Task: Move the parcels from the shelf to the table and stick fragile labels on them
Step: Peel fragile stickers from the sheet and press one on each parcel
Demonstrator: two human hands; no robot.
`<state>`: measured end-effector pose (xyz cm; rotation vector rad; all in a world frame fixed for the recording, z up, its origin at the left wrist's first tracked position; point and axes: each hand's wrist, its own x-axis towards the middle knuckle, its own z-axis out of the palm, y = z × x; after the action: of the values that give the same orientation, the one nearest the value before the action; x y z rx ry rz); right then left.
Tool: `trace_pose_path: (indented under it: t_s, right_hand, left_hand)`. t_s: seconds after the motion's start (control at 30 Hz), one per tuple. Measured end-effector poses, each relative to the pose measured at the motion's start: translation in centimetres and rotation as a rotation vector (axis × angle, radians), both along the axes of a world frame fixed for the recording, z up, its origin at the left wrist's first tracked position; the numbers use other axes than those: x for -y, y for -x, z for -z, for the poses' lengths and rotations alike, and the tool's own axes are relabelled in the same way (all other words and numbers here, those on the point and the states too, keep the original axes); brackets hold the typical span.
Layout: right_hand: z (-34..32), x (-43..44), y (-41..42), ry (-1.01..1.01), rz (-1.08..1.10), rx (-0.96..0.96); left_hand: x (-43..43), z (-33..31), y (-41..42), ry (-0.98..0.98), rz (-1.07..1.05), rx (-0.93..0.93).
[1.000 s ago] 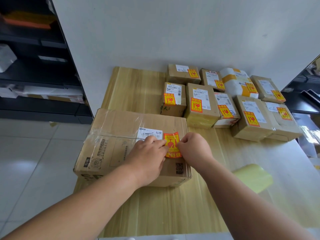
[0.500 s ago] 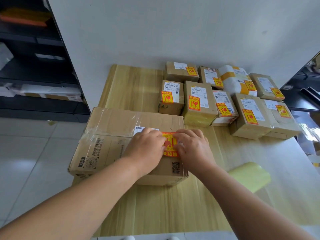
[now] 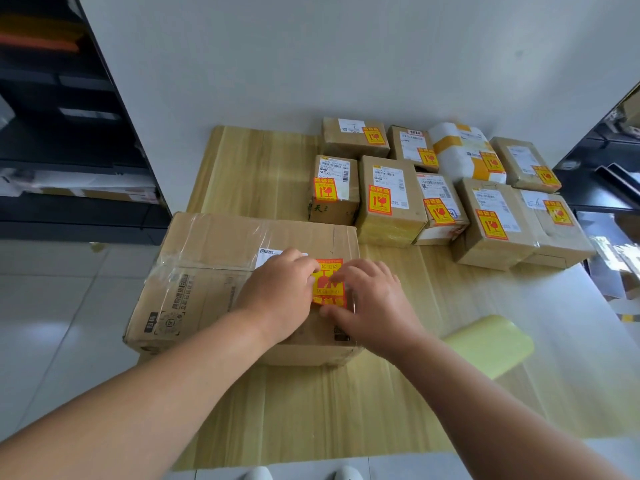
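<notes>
- ok so the big box (image 3: 225, 299) is my reference point for everything here. It's a brown carton with clear tape over it, lying flat on the wooden table (image 3: 263, 168). Its left end sticks out past the table's left edge.
- the fragile label (image 3: 327, 289) is a red and yellow sticker on top of the big box, near its right end. It sits just right of a white shipping slip (image 3: 268, 253).
- the left hand (image 3: 277, 296) lies on top of the big box and covers part of the slip. The fingers are bent down a little, with the tips on the label's left edge. They're pressing, not wrapped around anything.
- the right hand (image 3: 377, 303) has its fingers spread and pretty much straight, laid over the right side of the label. The thumb is at the label's bottom edge. Nothing is gripped here either, it's just flat on the sticker.
- there are nine smaller parcels (image 3: 388, 202) packed in two rows beyond the big box and off to its right. Each one wears the same kind of red and yellow sticker. One in the far row is a white parcel (image 3: 453, 164) with yellow tape.
- a pale yellow roll (image 3: 491, 344) lies on the table to the right of the big box, clear of it. Can't tell what it actually is.
- a dark shelf (image 3: 52, 140) stands left of the big box and further back, off the table. There are some pale packages on a lower level, too blurry to make out.
</notes>
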<state>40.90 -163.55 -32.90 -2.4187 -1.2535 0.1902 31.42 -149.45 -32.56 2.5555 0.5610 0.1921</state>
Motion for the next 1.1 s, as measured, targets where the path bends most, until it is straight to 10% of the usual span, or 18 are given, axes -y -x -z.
trace_pose_path:
  t_s: [1.1]
  right_hand:
    - [-1.2,-3.2,-1.0,-0.126,0.376,-0.501]
  left_hand:
    - [-0.9,0.5,-0.2,-0.055,-0.05,-0.225]
